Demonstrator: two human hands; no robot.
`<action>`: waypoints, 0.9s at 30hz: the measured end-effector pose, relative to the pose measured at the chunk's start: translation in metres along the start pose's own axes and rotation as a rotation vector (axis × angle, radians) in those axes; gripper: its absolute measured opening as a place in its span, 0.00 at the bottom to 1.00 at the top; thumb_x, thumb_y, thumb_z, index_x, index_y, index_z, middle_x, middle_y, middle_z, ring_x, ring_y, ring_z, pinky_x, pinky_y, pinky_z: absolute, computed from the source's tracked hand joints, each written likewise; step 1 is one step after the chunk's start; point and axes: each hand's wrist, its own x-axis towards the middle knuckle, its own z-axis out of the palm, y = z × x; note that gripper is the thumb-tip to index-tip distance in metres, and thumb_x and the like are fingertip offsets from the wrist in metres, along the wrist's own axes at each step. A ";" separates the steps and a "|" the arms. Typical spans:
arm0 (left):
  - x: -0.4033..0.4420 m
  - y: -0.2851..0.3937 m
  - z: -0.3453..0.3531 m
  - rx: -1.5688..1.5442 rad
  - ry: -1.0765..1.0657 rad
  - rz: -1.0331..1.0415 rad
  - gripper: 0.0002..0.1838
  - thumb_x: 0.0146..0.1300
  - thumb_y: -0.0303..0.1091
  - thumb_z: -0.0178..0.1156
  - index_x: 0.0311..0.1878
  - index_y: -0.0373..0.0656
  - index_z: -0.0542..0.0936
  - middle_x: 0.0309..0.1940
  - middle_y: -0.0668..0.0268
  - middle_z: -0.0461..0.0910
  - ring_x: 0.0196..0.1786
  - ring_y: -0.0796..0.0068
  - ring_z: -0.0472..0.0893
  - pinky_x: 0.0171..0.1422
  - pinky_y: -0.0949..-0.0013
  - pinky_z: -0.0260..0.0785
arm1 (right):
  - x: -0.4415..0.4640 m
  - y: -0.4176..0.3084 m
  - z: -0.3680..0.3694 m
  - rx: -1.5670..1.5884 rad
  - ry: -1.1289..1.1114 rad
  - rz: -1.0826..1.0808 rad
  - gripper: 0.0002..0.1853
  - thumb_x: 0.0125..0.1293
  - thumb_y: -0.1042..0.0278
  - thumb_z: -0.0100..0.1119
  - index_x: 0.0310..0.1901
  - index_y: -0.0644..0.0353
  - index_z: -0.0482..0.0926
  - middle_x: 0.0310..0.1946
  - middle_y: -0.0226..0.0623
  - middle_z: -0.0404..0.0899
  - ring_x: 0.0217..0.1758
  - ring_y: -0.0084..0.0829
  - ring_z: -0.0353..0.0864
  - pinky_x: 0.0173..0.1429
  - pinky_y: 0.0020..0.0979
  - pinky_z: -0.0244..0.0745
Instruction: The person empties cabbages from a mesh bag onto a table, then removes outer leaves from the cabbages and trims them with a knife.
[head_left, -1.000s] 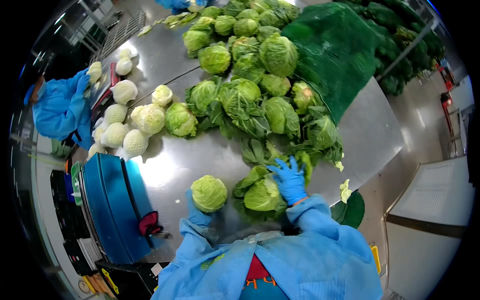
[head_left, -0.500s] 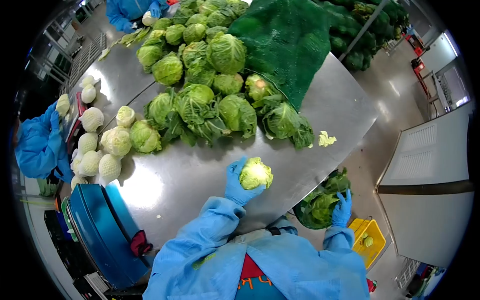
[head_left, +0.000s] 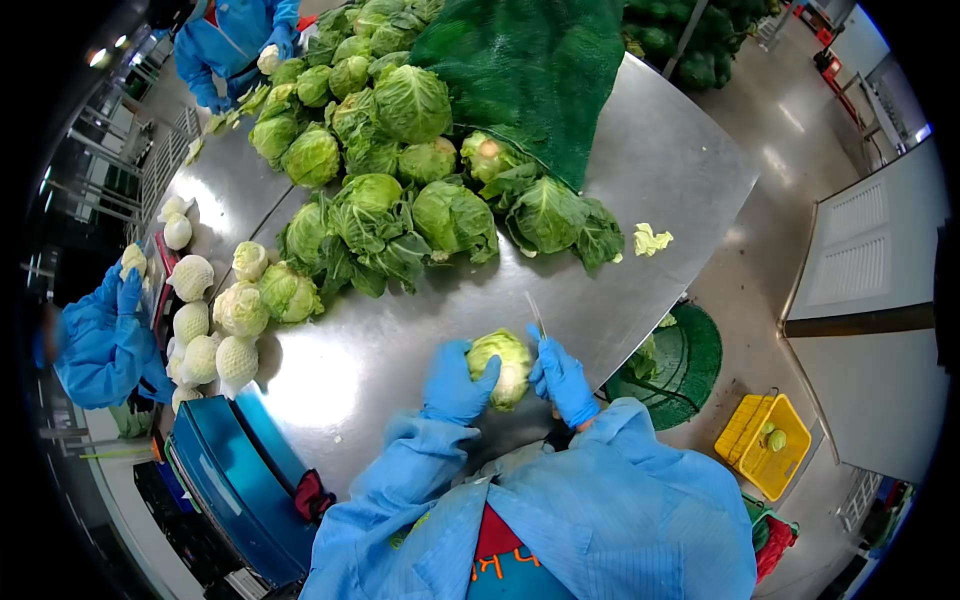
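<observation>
The left hand (head_left: pixel 458 384) curls round the left side of a cabbage (head_left: pixel 507 360) at the near side of the table (head_left: pixel 430 320). Just right of it, the right hand (head_left: pixel 560 380) — closed round a knife (head_left: pixel 538 318) — points the blade far, slightly left.

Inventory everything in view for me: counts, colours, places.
metal tabletop: one, silver, centre
held cabbage: one, pale green, near side
blade: one, silvery, beside it
piled cabbages: many, green, far side
netted heads: several, white, left side
mesh sheet: one, green, against pile
leaf scrap: one, yellowish, pile's right
container: one, blue, lower left
round basket: one, green, right floor
crate: one, yellow, right floor
net sacks: several, green, top right
co-workers: two, blue, left
left grip: one, blue, on cabbage
right grip: one, blue, on blade
</observation>
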 end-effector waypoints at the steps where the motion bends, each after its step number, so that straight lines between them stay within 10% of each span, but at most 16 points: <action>1: -0.001 0.002 0.001 0.105 0.086 0.007 0.35 0.60 0.45 0.63 0.65 0.35 0.65 0.59 0.40 0.68 0.61 0.41 0.69 0.67 0.51 0.61 | 0.004 0.001 -0.004 -0.001 -0.011 0.001 0.25 0.76 0.47 0.42 0.68 0.51 0.69 0.22 0.26 0.75 0.19 0.16 0.68 0.25 0.21 0.66; 14: -0.001 0.002 0.019 -0.075 -0.128 -0.170 0.67 0.32 0.58 0.79 0.70 0.27 0.54 0.59 0.41 0.67 0.61 0.40 0.70 0.67 0.49 0.62 | 0.006 0.015 -0.007 -0.881 -0.018 -0.503 0.28 0.73 0.47 0.45 0.71 0.44 0.62 0.19 0.47 0.76 0.21 0.43 0.79 0.27 0.42 0.72; 27: 0.005 0.028 0.037 0.239 0.009 -0.165 0.59 0.36 0.56 0.75 0.66 0.25 0.60 0.54 0.42 0.71 0.55 0.43 0.74 0.60 0.51 0.69 | 0.052 0.045 -0.018 -1.324 0.113 -0.516 0.22 0.75 0.48 0.41 0.64 0.46 0.71 0.23 0.48 0.79 0.21 0.42 0.79 0.24 0.47 0.71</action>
